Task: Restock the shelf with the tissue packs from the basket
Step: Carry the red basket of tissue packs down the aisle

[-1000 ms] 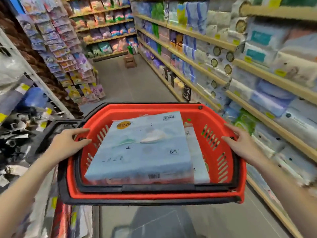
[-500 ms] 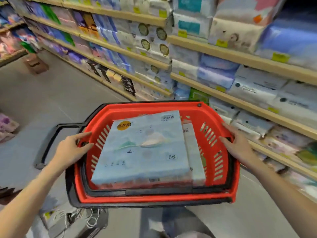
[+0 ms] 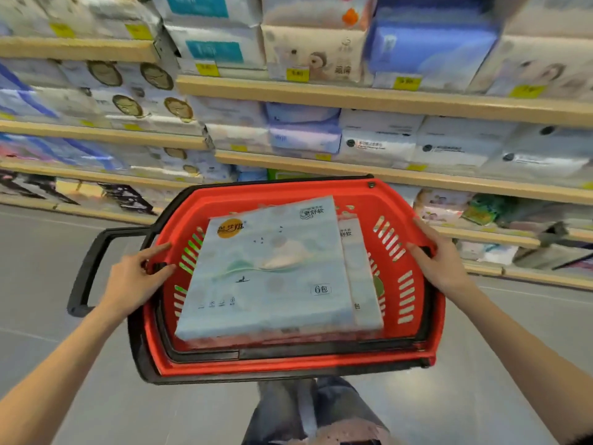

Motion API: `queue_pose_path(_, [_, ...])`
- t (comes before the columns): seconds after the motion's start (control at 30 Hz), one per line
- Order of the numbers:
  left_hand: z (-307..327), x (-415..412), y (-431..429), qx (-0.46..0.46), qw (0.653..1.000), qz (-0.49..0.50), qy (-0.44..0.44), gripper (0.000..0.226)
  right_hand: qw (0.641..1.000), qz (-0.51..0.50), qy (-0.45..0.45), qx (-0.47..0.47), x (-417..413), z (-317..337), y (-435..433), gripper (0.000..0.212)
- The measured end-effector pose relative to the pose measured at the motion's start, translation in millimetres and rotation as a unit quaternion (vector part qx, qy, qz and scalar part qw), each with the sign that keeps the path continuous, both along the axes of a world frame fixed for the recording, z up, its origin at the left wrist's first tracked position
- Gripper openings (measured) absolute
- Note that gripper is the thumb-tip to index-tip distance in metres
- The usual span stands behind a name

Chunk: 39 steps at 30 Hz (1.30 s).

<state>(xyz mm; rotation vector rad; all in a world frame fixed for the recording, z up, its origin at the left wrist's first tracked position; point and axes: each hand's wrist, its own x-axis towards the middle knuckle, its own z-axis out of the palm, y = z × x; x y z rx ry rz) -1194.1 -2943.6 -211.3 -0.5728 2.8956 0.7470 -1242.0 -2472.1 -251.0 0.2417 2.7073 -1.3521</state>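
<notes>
**Clerk A:** Swung since the earlier frame: view turned from down the aisle to square on the shelves (image 3: 385,101), now filling the upper field. Basket and hands kept the same hold. Entries, largest first?

**Clerk B:** Item one, shelves: tiers stocked close with tissue packs, no clear gap made out. Item two, red basket (image 3: 288,364): held level before the lower tiers, black handle folded out to the left. Item three, top tissue pack (image 3: 269,271): lay flat in the basket, a second pack (image 3: 362,277) showing from under its right edge.

**Clerk A:** Grip?

**Clerk B:** Left hand (image 3: 134,277) curled over the left rim, right hand (image 3: 439,261) clasping the right rim; both closed on the basket, neither on a pack.

**Clerk A:** Handling note?

**Clerk B:** Judged best to set the basket down or rest it first, freeing a hand; then lift the top pack flat, by its edges.
</notes>
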Motion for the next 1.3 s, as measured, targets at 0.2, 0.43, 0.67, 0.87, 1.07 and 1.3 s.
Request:
queue_pose_path(0.2, [-32, -62, -22, 0.029, 0.997, -0.077, -0.001, 0.044, 0.995, -0.1, -0.024, -0.01, 18, -16, -22, 0.052])
queue_pose_path(0.43, [-73, -106, -37, 0.06, 0.99, -0.129, -0.017, 0.043, 0.987, -0.154, -0.041, 0.001, 21, -42, -53, 0.05])
queue_pose_path(0.67, [-153, -140, -32, 0.04, 0.989, -0.136, -0.044, 0.045, 0.985, -0.153, -0.078, 0.032, -1, -118, -47, 0.05])
queue_pose_path(0.87, [-260, -164, -16, -0.001, 0.993, -0.102, -0.059, 0.05, 0.982, -0.145, -0.098, 0.077, -28, -210, -33, 0.049])
queue_pose_path(1.07, [-357, -178, -5, -0.02, 0.994, -0.098, -0.042, 0.046, 0.976, -0.147, -0.119, 0.105, -49, -301, -24, 0.05])
queue_pose_path(1.3, [-439, -201, 2, -0.041, 0.995, -0.093, -0.024, 0.046, 0.975, -0.155, -0.118, 0.107, -79, -397, -24, 0.049])
